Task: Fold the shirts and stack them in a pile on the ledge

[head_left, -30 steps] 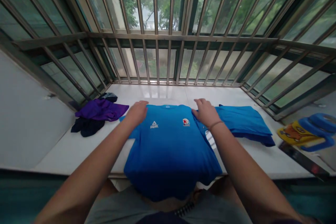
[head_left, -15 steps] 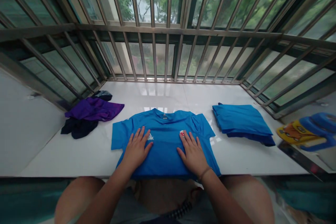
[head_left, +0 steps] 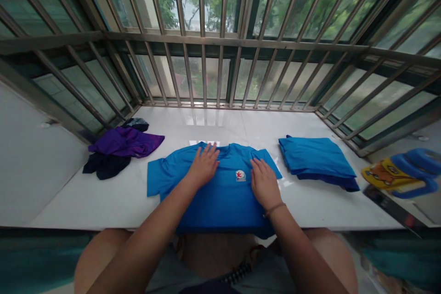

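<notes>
Both hands lay flat on the blue t-shirt (head_left: pixel 220 193), left hand (head_left: pixel 205 165) near the collar, right hand (head_left: pixel 263 181) beside the star badge (head_left: pixel 240 175), folded blue clothes (head_left: pixel 317 161) off to the right.

The person is wearing no sleeves over either forearm, both arms showing bare. A thin brownish band (head_left: pixel 274 210) is circling the right wrist. Grey shorts (head_left: pixel 165 271) are covering the lap, knees showing bare.

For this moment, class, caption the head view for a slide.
Both hands, left hand and right hand, press flat on a blue T-shirt spread over a white ledge.
</notes>
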The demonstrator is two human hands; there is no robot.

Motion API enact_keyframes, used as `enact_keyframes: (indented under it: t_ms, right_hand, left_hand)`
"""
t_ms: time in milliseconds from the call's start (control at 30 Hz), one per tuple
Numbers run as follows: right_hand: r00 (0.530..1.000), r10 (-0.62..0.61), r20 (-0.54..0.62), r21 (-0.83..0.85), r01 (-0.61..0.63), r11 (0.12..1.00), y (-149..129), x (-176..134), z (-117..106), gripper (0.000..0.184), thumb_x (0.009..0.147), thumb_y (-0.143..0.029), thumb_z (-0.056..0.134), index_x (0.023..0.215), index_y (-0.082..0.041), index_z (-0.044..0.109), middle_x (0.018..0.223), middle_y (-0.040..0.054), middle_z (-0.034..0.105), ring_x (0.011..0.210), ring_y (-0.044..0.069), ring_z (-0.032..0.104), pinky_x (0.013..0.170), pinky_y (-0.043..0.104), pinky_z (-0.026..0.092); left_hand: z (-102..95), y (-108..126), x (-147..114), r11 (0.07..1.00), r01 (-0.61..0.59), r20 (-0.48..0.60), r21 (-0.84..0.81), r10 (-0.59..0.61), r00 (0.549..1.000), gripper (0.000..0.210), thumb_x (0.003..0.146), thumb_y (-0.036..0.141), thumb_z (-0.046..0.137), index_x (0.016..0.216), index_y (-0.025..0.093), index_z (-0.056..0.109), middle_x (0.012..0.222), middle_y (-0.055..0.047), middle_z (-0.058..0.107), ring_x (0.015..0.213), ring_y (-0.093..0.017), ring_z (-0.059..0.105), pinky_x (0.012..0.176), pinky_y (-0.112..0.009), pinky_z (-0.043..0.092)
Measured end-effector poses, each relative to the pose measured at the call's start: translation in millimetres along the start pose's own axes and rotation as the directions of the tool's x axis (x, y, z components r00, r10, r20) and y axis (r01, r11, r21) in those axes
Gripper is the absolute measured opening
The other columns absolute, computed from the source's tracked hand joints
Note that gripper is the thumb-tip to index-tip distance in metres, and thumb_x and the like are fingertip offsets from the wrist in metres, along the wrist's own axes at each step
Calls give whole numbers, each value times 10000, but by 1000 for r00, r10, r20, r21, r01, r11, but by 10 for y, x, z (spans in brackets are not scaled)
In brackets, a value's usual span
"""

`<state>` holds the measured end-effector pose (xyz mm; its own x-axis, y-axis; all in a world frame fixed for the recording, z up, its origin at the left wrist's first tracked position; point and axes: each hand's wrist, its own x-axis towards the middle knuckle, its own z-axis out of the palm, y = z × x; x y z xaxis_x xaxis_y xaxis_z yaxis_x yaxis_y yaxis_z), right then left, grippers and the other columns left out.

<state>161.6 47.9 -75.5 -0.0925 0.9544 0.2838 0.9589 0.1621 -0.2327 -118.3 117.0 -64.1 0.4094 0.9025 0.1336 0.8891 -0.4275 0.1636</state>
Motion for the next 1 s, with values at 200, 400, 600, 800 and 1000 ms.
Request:
enact_keyframes:
  t_ms: [200, 400, 600, 800, 1000]
  right_hand:
    - [860, 507, 66, -129, -496, 859, 538, 461, -100, 486, 1031, -393, 617, 1368, -47, 674, 1307, 323, 700, 1236, 416, 683, 1005, 521, 555]
    - [823, 561, 89, -23, -562, 827, 918, 340, -89, 244, 1037, -333, 546, 1040, -153, 711, 1050, 205, 773, 978, 298, 750, 878, 381, 535]
    - [760, 650, 3, 161, -642, 750, 1009, 203, -68, 371, 1048, -444, 438, 1142, -150, 645, 1021, 197, 763, 910, 305, 740, 769, 367, 496]
    - [768, 637, -65, 302, -593, 746, 958, 175, -26, 391, 912, -562, 546, 1052, -209, 636, 1008, 142, 768, 888, 289, 704, 774, 366, 492]
    - [803, 584, -118, 360, -513, 779, 929, 188, -89, 498, 900, -630, 537, 1107, -196, 668, 1066, 158, 767, 927, 295, 686, 818, 391, 518]
  left_hand:
    - [378, 537, 757, 986, -61, 99, -154, 77, 992, 640, 1113, 507, 420, 1685, 224, 470, 1791, -108, 388, 1682, -320, 314, 1377, -611, 241]
    - [526, 511, 762, 990, 23, -24, -141, -27, 999, 670, 1101, 550, 429, 1679, 214, 470, 1820, -125, 320, 1693, -345, 271, 1395, -646, 104]
    - [503, 536, 725, 977, 158, -139, -145, -178, 974, 522, 1120, 410, 415, 1523, 141, 610, 1567, -210, 634, 1491, -348, 538, 1324, -577, 311]
    - [500, 519, 772, 974, 172, -106, -148, -189, 976, 446, 1103, 372, 427, 1346, 138, 720, 1473, -204, 695, 1384, -334, 619, 1205, -499, 462]
    - [534, 518, 802, 967, 190, -82, -169, -206, 975, 618, 1103, 469, 412, 1623, 160, 540, 1761, -172, 431, 1625, -362, 396, 1357, -622, 251]
